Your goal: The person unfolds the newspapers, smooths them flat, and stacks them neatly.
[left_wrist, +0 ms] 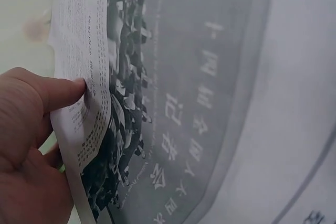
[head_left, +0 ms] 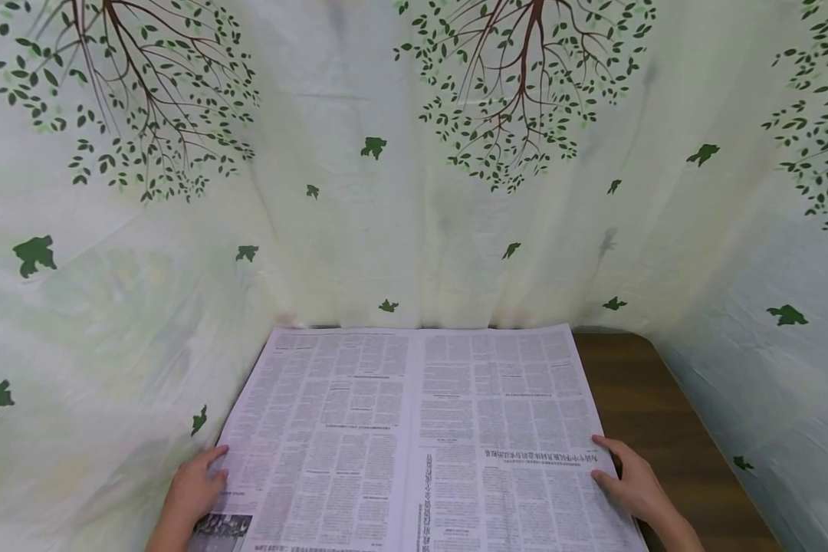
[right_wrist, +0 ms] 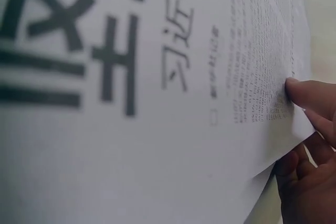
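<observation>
A wide newspaper [head_left: 345,399] lies spread open in front of me, its centre fold running away from me. At its left edge my left hand [head_left: 195,489] grips the sheet. The left wrist view shows that thumb against a printed face of the newspaper [left_wrist: 205,103] with the other fingers behind; this face carries a dark photo and pale characters. My right hand [head_left: 638,484] pinches the right edge. Close up, the right thumb presses on the newspaper [right_wrist: 199,150] beside small columns of print and large black characters, with its other fingers behind the sheet.
Beneath the paper is a dark brown wooden table [head_left: 655,414], its bare part showing at right. A pale curtain [head_left: 345,253] printed with trees and green birds hangs along the back and both sides, close to the table's edges.
</observation>
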Tool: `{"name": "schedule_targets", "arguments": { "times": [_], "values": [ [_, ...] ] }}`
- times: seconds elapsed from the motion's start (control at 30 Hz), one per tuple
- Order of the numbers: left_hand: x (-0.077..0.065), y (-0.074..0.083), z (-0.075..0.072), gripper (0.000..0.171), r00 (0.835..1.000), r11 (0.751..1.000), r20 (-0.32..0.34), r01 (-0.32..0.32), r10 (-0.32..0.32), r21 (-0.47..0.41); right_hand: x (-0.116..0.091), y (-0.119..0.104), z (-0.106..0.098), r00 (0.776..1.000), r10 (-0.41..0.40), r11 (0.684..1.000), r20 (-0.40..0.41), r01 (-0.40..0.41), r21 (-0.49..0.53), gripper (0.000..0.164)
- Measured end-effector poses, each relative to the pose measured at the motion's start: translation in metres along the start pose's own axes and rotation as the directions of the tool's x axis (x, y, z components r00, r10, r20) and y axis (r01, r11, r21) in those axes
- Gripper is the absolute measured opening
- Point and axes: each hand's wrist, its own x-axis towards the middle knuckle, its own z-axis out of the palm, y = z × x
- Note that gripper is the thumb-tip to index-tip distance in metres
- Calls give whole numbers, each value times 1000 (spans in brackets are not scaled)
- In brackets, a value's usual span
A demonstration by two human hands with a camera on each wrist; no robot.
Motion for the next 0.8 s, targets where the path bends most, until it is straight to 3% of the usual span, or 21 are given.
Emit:
{"name": "schedule_targets", "arguments": {
  "times": [0.13,0.37,0.47,0.53,0.7,0.8],
  "values": [
    [-2,1,-1,53,1000,1000,-9,1,-1,-14,2,2,0,999,-37,999,-28,35,-40,63],
    [-6,4,-3,56,997,996,9,79,-78,-47,8,4,0,998,-55,997,-21,54,-50,63],
    [-6,4,-3,61,997,995,4,83,-83,-56,9,5,0,997,-68,997,-31,67,-44,63],
    [-6,4,-2,63,998,996,-5,69,-70,-58,9,7,-1,998,-64,998,-30,63,-25,65],
    [-8,1,4,54,998,998,-39,-52,52,-23,5,11,-4,999,-32,999,-9,32,-18,72],
    [-8,1,8,50,997,997,-36,-73,73,3,3,14,-8,1000,-10,999,-1,10,-42,72]
  ]
}}
